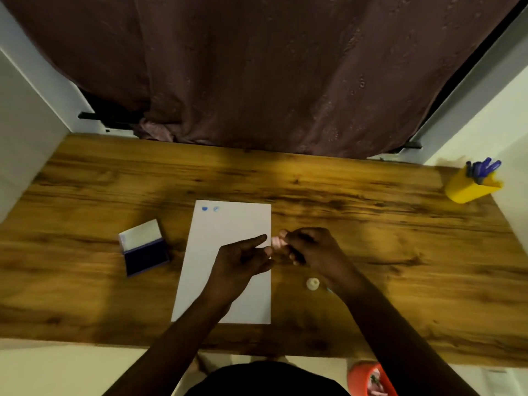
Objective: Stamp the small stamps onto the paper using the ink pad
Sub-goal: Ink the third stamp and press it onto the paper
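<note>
A white sheet of paper [225, 252] lies on the wooden table [371, 224], with two small blue stamp marks [210, 209] near its top left corner. An open ink pad [144, 248] with a dark blue pad sits to the left of the paper. My right hand [311, 247] pinches a small pink stamp [276, 242] just past the paper's right edge. My left hand [243, 258] hovers over the paper with its fingers apart, its thumb and fingertips touching the pink stamp. A cream stamp [312, 283] stands on the table below my right hand.
A yellow cup [468, 187] with blue pens stands at the table's far right corner. An orange container [368, 378] sits below the front edge at the right. A brown curtain [271, 75] hangs behind the table.
</note>
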Available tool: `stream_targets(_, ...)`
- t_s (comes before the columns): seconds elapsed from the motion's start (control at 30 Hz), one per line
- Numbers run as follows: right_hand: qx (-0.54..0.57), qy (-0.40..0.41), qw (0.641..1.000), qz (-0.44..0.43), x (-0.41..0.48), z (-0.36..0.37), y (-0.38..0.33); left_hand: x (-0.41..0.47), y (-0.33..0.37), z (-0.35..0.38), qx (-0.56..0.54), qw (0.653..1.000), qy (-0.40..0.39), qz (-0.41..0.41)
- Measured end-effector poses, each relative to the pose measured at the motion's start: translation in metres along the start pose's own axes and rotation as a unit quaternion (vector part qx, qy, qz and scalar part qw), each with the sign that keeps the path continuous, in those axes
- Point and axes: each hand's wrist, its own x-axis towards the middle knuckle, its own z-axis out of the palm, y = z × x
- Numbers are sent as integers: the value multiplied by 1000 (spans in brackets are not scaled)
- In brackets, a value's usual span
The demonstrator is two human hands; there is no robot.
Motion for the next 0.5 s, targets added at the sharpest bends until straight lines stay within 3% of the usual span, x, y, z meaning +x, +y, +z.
stream_targets(0.13,4,-49,999,-9,2,36,-10,-6,6,-28,35,999,15,39)
stream_targets(0.23,-36,-93,993,-67,9,60,-15,-16,5,-58,29,997,57,31)
stream_targets(0.4,-182,-77,964,-178,31,120,-26,-35,8,-134,-38,988,147,37)
stream_targets(0.5,-284,-85,925,-237,40,171,-35,-49,11,-186,9,977,205,53)
